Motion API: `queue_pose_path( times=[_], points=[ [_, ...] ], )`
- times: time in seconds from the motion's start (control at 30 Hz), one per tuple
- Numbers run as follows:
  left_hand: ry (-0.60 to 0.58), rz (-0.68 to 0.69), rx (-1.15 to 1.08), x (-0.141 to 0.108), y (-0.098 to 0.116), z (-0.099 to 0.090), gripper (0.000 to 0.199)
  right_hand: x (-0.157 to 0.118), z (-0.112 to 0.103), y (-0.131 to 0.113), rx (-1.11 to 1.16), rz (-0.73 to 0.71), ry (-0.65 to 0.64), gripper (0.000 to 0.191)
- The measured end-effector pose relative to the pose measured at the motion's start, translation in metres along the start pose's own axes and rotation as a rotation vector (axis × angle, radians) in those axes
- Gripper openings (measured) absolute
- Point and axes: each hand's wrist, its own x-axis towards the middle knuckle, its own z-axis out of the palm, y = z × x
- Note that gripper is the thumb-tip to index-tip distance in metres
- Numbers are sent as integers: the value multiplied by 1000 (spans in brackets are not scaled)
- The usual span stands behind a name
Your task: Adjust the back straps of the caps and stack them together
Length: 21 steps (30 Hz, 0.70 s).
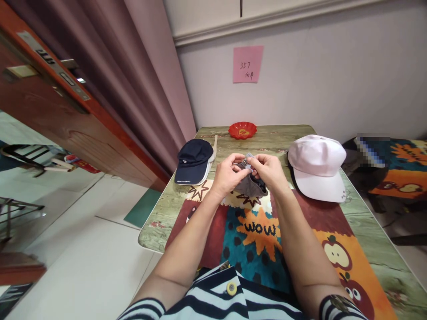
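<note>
A grey cap (pixel 247 186) hangs below my hands over the patterned mat, mostly hidden by my fingers. Its narrow strap (pixel 244 163), with what looks like a metal buckle, runs between my fingertips. My left hand (pixel 231 173) pinches one side of the strap, thumb against fingers. From the other side my right hand (pixel 267 170) grips the strap's upper end between thumb and forefinger. A navy cap (pixel 195 158), stacked on a pale one, lies to the left of my hands. On the right sits a light pink cap (pixel 316 162) with a dark one partly showing beneath it.
A red scalloped dish (pixel 242 130) stands at the back of the wood-patterned table (pixel 155 229). The colourful mat (pixel 256 229) covers the near part. A wooden door (pixel 100 129) and a purple curtain (pixel 156 66) are on the left; a wall closes the back.
</note>
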Motion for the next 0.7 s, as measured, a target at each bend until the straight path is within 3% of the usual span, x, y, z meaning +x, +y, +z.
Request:
queue_pose_path(
  times=[0.17, 0.33, 0.57, 0.7],
  points=[
    [107, 158, 223, -3, 1, 0, 18, 0, 4, -2, 92, 17, -17, 40],
    [123, 184, 285, -6, -2, -8, 13, -2, 7, -1, 134, -21, -85, 46],
    [138, -24, -173, 1, -13, -11, 29, 2, 8, 2, 216, -24, -55, 51],
    [142, -75, -323, 3, -15, -11, 35, 4, 11, 6, 243, 7, -68, 43]
  ],
)
